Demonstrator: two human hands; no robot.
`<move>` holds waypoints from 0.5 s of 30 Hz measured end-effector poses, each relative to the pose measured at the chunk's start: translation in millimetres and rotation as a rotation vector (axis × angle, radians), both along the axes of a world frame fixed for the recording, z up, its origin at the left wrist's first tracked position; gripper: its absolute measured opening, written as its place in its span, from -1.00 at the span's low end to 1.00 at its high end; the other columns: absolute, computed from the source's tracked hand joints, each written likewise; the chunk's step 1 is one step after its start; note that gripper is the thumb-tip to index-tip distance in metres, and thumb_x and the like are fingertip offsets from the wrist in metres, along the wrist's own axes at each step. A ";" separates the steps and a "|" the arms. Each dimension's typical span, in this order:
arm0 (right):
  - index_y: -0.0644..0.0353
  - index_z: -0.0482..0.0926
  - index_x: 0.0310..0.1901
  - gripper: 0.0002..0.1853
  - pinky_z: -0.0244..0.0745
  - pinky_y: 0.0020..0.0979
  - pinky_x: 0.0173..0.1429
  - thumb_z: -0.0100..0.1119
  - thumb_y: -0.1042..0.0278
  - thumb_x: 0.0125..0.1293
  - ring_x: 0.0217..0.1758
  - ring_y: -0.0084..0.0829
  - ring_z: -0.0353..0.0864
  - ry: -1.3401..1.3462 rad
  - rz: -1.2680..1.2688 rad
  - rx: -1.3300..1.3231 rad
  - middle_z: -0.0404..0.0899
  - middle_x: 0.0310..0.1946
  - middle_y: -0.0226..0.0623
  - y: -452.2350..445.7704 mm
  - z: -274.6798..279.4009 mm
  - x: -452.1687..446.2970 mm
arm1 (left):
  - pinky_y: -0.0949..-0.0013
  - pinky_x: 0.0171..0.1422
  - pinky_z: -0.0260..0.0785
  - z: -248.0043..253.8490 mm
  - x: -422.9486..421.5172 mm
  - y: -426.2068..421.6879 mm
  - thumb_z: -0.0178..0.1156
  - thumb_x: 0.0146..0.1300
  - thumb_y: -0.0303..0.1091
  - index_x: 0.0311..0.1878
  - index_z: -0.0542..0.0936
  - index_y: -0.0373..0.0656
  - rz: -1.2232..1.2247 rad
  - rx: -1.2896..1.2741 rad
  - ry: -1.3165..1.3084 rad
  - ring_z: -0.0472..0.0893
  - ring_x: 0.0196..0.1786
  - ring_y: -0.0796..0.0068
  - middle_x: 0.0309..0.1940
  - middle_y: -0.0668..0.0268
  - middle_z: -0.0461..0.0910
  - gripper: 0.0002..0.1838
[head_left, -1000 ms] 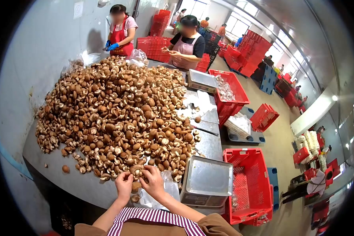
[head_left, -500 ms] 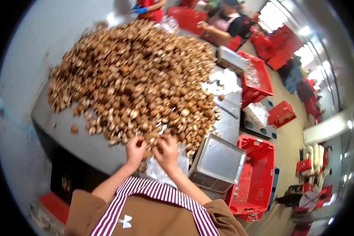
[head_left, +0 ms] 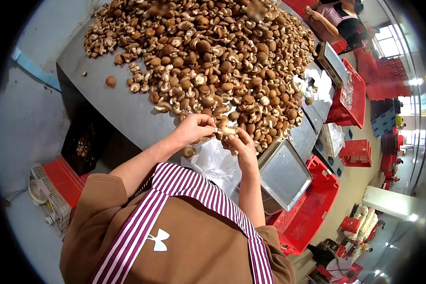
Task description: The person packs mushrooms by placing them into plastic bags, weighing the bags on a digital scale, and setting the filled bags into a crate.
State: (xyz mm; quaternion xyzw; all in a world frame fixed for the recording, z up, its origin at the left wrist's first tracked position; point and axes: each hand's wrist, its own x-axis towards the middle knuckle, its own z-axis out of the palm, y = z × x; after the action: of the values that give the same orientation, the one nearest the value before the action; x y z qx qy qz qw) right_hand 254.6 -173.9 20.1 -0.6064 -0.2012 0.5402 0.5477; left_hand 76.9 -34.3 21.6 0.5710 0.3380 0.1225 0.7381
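A large heap of brown-capped, pale-stemmed mushrooms [head_left: 203, 47] covers much of the grey metal table [head_left: 109, 104]. At its near edge my right hand [head_left: 244, 150] is closed around a mushroom [head_left: 230, 131], whose pale stem points up between the fingers. My left hand [head_left: 194, 129] comes in from the other side, thumb and fingers pinched on a small white piece [head_left: 216, 130] beside that mushroom. Whether the piece is joined to the stem I cannot tell. A translucent plastic bag [head_left: 215, 161] lies just below both hands, and a loose mushroom [head_left: 188, 151] sits beside it.
To the right are a metal tray [head_left: 286, 174] and a red crate [head_left: 312, 208]. Farther back stand another metal tray [head_left: 333, 64] and a red crate [head_left: 350, 102]. A co-worker [head_left: 333, 21] sits at the table's far side. A white fan-like appliance [head_left: 45, 194] is low left.
The view has tilted down and shifted, so the heap appears higher and nearer. Both hands remain close together by the heap's near edge, the fingers now showing sharply around the mushroom.
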 end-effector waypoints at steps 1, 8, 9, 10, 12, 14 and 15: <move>0.30 0.61 0.05 -0.67 0.45 -0.58 -0.16 0.33 0.38 0.29 -0.24 -0.62 0.57 0.000 0.006 -0.005 0.63 -0.20 -0.40 -1.4 -4.3 2.4 | 0.55 -0.22 0.45 0.2 -0.4 0.4 0.24 0.28 -0.41 -0.16 0.66 -0.24 -0.025 -0.079 0.005 0.63 -0.28 0.67 -0.33 0.38 0.69 -0.86; 0.30 0.47 0.20 -0.57 0.59 -0.42 -0.01 0.25 0.36 0.34 -0.05 -0.45 0.66 0.326 -0.032 0.054 0.63 -0.02 -0.25 -2.5 -2.8 -3.0 | 0.49 -0.11 0.51 9.3 -3.3 -1.3 0.24 0.32 -0.33 -0.12 0.64 -0.15 -0.016 -0.341 -0.133 0.68 -0.23 0.58 -0.29 0.35 0.70 -0.85; 0.29 0.44 0.23 -0.54 0.61 -0.38 0.04 0.24 0.37 0.34 0.01 -0.41 0.66 0.385 -0.031 0.079 0.62 0.03 -0.22 -2.8 -2.2 -3.7 | 0.47 -0.08 0.52 7.4 -3.5 -2.4 0.23 0.33 -0.33 -0.12 0.63 -0.14 -0.002 -0.403 -0.179 0.68 -0.22 0.56 -0.29 0.35 0.70 -0.86; 0.29 0.44 0.23 -0.54 0.61 -0.38 0.04 0.24 0.37 0.34 0.01 -0.41 0.66 0.385 -0.032 0.079 0.62 0.03 -0.22 -4.2 -8.0 -3.3 | 0.44 -0.05 0.53 6.6 -3.9 -3.1 0.21 0.33 -0.34 -0.12 0.61 -0.13 0.012 -0.464 -0.224 0.69 -0.22 0.53 -0.30 0.34 0.70 -0.87; 0.29 0.41 0.27 -0.50 0.59 -0.33 0.14 0.24 0.35 0.33 0.09 -0.35 0.64 0.507 -0.026 0.124 0.59 0.10 -0.18 -6.1 -20.4 -3.1 | 0.42 -0.02 0.54 8.8 -5.0 -3.2 0.19 0.34 -0.36 -0.13 0.60 -0.13 0.018 -0.500 -0.253 0.69 -0.22 0.51 -0.30 0.33 0.69 -0.88; 0.28 0.40 0.27 -0.48 0.58 -0.31 0.17 0.25 0.33 0.33 0.11 -0.33 0.63 0.549 -0.035 0.131 0.58 0.11 -0.17 -6.7 -21.7 -6.5 | 0.41 0.01 0.54 8.1 -6.1 -3.3 0.16 0.34 -0.37 -0.13 0.59 -0.13 0.026 -0.533 -0.284 0.69 -0.21 0.49 -0.30 0.32 0.68 -0.89; 0.27 0.39 0.28 -0.47 0.56 -0.29 0.20 0.26 0.31 0.32 0.14 -0.32 0.62 0.591 -0.042 0.137 0.58 0.12 -0.17 -5.9 -20.3 -9.0 | 0.39 0.03 0.54 5.5 -6.8 -3.8 0.14 0.33 -0.38 -0.14 0.58 -0.14 0.037 -0.558 -0.312 0.67 -0.21 0.48 -0.30 0.31 0.67 -0.89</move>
State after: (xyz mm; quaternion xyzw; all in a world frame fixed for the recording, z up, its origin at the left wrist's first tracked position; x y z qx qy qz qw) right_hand 245.6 -179.8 -0.2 -0.3886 -0.0567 0.6669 0.6333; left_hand 70.1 -38.1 27.2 0.3145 0.2517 0.1246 0.9067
